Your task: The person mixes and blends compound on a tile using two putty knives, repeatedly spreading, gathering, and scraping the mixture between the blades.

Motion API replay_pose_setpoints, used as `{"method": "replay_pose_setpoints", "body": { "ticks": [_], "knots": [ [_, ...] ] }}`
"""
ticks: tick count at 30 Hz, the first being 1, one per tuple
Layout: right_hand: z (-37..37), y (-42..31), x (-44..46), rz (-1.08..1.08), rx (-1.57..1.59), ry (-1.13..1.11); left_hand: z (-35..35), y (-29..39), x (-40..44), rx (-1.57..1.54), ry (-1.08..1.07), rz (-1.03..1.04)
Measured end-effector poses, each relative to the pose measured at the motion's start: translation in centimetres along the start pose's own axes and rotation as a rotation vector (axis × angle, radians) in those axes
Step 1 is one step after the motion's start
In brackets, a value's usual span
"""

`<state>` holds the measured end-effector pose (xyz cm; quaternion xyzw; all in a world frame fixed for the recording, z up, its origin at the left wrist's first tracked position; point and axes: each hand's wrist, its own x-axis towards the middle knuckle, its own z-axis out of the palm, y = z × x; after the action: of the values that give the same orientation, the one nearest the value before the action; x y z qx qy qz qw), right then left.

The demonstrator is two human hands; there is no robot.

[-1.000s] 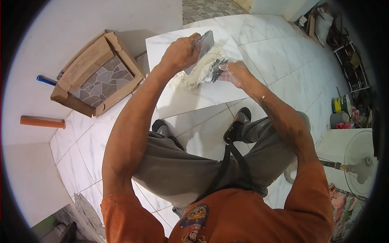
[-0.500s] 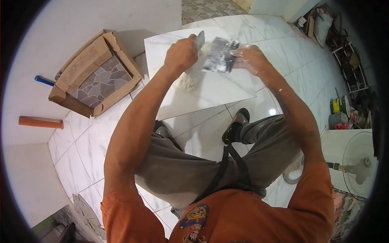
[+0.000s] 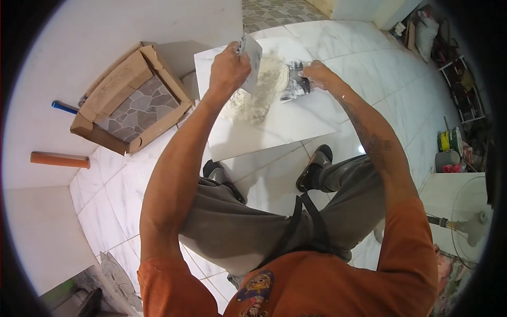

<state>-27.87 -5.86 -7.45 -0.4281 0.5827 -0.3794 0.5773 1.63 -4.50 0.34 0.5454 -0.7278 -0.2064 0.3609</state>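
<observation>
My left hand [image 3: 229, 68] is closed around a flat, pale scraper [image 3: 253, 62], its broad blade tilted up over the left side of a mound of off-white paste or powder [image 3: 259, 100]. The mound spreads across a white marbled tile [image 3: 301, 124] in front of my feet. In my right hand [image 3: 321, 75], fingers and thumb grip a dark scraper [image 3: 297, 84] smeared with white. Its blade is at the mound's right edge; whether it presses on the tile I cannot tell.
An open cardboard box frame [image 3: 134, 142] stands on the left against the wall, near an orange pipe [image 3: 60, 159] and a blue pipe [image 3: 64, 107]. A fan [image 3: 470, 222] is at the right, with cans [image 3: 449, 140] and a rack [image 3: 462, 90] beyond it.
The right scraper has come down to the mound's right edge. The left scraper has turned, showing its broad face instead of its edge. More of the mound shows between my hands.
</observation>
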Motion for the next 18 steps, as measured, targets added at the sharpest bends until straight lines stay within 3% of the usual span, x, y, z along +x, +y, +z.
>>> {"method": "replay_pose_setpoints", "body": {
  "ticks": [12, 18],
  "knots": [
    [7.4, -5.3, -3.5, -0.121, -0.154, -0.118, 3.3, 2.9, -1.6, -0.034, -0.023, -0.006],
    [5.8, -7.7, -5.7, -0.128, -0.21, -0.147, 2.8, 1.3, -0.8, 0.093, -0.016, -0.055]
  ]
}}
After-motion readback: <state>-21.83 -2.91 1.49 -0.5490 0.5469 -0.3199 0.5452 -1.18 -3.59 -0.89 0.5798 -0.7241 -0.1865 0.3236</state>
